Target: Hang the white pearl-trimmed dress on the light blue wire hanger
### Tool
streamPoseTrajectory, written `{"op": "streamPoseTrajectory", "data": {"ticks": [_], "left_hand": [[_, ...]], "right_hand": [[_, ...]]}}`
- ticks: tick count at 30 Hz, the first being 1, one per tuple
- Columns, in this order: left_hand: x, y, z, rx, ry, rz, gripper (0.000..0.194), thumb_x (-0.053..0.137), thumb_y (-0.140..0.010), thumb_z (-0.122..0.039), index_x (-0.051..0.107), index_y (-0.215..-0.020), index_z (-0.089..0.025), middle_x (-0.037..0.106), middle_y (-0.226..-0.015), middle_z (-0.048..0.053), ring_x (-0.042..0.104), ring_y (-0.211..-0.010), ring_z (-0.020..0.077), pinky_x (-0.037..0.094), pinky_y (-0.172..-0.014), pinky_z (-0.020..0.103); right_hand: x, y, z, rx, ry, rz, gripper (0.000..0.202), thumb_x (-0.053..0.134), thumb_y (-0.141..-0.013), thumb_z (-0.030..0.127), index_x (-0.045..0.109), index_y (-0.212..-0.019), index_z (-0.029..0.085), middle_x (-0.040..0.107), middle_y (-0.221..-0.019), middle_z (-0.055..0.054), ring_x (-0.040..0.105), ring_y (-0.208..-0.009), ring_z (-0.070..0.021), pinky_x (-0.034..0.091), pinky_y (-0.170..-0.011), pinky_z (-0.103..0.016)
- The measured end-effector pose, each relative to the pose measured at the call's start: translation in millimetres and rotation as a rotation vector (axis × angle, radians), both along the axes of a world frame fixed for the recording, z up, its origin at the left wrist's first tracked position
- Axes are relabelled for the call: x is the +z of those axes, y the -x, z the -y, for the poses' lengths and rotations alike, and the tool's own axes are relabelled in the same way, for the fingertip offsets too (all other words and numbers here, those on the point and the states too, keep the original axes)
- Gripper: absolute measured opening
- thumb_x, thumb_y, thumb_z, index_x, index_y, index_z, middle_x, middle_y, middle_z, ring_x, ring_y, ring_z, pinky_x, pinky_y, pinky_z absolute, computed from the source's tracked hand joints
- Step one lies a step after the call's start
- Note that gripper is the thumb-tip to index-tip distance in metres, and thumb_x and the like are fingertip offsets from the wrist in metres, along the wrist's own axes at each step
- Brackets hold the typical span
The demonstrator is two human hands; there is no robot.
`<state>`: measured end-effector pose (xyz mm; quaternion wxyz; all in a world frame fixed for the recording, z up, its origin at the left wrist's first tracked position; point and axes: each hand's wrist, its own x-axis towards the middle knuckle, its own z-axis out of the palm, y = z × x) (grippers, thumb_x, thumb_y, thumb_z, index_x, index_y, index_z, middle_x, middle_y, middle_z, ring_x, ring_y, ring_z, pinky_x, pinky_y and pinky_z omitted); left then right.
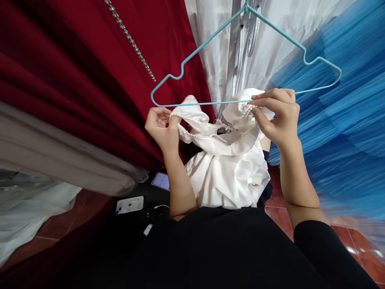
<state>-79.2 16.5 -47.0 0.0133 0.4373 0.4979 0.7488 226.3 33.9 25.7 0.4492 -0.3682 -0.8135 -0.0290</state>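
A white dress with puffy sleeves and a pearl-beaded neckline spreads across my lap. My left hand pinches the beaded edge at one shoulder. At the opposite shoulder my right hand has its thumb and fingers closed on the beaded trim. A light blue hanger is just above the dress; its lower bar runs past the top of the sleeves and behind or under my right fingers. Whether those fingers also grip the bar, I cannot tell. The hanger's hook is cut off by the top edge.
Red fabric hangs on the left with a rhinestone strip, above beige cloth. Blue tulle fills the right. White cloth and a metal stand are ahead. Two phones lie on a black surface at left.
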Motion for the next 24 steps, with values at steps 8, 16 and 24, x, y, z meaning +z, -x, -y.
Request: {"op": "streamPoseTrajectory", "data": {"ticks": [8,16,24], "left_hand": [[68.6,25.7,5.2,0.108,-0.215,-0.037,0.027,0.061,-0.069,0.008,0.062,-0.075,-0.018,0.058,-0.077,0.000,0.053,-0.072,0.0122,0.049,-0.065,0.028],[106.4,19.0,-8.9,0.070,-0.045,-0.198,0.031,0.061,-0.070,0.016,0.069,-0.077,-0.013,0.067,-0.075,-0.003,0.051,-0.062,0.0072,0.043,-0.053,0.020],[113.2,28.6,6.7,0.042,-0.058,-0.169,0.023,0.068,-0.068,0.007,0.079,-0.075,-0.012,0.070,-0.066,-0.002,0.063,-0.062,0.0084,0.047,-0.059,0.019]], "right_hand": [[5.9,-6.5,7.5,0.041,0.020,0.064,0.017,0.061,-0.100,0.040,0.077,-0.102,0.034,0.076,-0.113,-0.001,0.068,-0.104,-0.0271,0.045,-0.104,-0.056],[5.0,-4.4,8.8,0.011,-0.004,0.058,0.017,0.061,-0.101,0.043,0.076,-0.101,0.034,0.077,-0.111,-0.001,0.069,-0.101,-0.0269,0.047,-0.100,-0.056],[2.1,-3.0,2.0,0.027,-0.040,0.051,0.018,0.062,-0.100,0.043,0.076,-0.100,0.032,0.077,-0.110,0.000,0.069,-0.099,-0.0253,0.046,-0.099,-0.054]]}}
